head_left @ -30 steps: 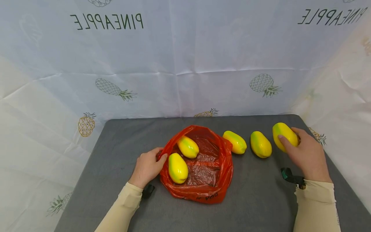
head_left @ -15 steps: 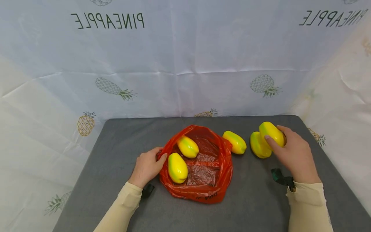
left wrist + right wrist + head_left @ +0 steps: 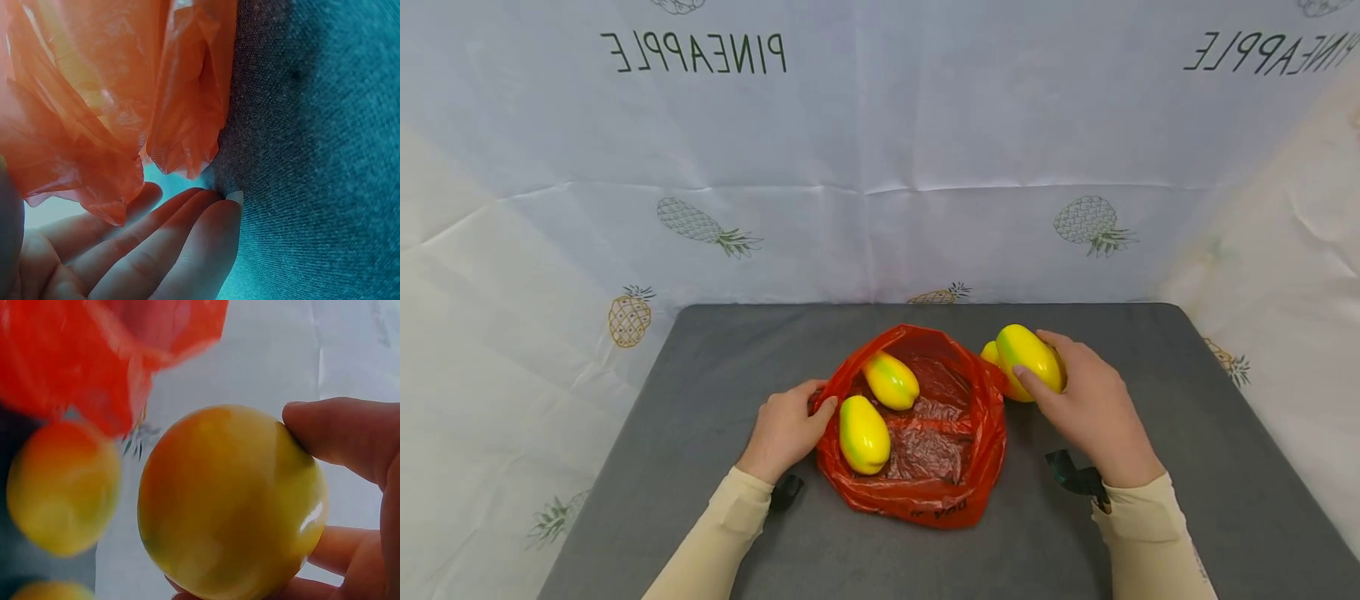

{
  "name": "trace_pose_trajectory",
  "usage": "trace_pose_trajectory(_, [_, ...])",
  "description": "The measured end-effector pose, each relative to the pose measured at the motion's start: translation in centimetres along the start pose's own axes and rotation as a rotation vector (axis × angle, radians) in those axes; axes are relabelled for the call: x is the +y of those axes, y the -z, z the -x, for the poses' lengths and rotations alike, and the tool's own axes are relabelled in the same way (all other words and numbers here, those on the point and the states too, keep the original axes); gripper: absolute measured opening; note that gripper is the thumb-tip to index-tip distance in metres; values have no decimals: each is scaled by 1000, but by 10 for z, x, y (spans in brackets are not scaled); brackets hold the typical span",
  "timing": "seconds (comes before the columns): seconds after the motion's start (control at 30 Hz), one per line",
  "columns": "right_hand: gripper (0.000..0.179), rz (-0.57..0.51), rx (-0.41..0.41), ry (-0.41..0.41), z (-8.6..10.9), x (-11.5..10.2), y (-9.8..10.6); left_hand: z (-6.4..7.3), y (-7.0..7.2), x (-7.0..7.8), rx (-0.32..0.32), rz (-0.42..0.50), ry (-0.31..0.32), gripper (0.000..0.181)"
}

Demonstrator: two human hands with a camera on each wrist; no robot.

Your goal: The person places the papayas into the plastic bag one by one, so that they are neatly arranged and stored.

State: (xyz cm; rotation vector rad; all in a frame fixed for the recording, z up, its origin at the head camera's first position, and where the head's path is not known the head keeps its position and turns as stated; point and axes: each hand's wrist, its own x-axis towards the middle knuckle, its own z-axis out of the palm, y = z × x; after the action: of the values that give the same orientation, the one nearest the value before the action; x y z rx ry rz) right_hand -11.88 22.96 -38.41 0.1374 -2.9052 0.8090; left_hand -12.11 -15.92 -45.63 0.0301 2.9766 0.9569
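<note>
My right hand [image 3: 1093, 408] grips a glossy yellow-green papaya [image 3: 1033, 358], thumb on the near side, fingers behind. It is held up beside the right rim of an open red plastic bag [image 3: 917, 500]. Two more papayas lie inside the bag, one at the back [image 3: 891, 381] and one nearer [image 3: 864, 435]. At the bag's left rim my left hand [image 3: 782, 429] holds the plastic between thumb and fingers. In the left wrist view the fingers [image 3: 156, 250] lie behind the crumpled bag edge [image 3: 112, 162].
Another papaya [image 3: 990, 353] shows partly behind the held one, close to the bag. The right wrist view has a papaya [image 3: 62, 487] under the bag's edge and part of another [image 3: 53, 592] below. The dark grey table [image 3: 760, 350] ends at a white pineapple-print cloth [image 3: 865, 242].
My right hand has carried the papaya leftward from the table's right side to near the bag, passing over the loose ones. My left hand stays at the bag's rim.
</note>
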Motion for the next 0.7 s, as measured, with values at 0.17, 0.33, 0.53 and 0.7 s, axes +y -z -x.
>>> trace_pose_trajectory(0.17, [71, -14, -19, 36, -2, -20, -9, 0, 0, 0, 4, -1, -6, 40])
trace_pose_trajectory(0.33, [71, -34, -47, 59, -6, -40, -20, -1, 0, -2, 10, -7, -9, 41])
trace_pose_trajectory(0.53, [68, -51, -64, 113, -12, -63, -36, -2, 2, -2, 10, -2, -10, 41])
trace_pose_trajectory(0.7, [67, -75, -93, 143, -14, -75, -49, -2, 3, -1, 4, 1, -5, 42])
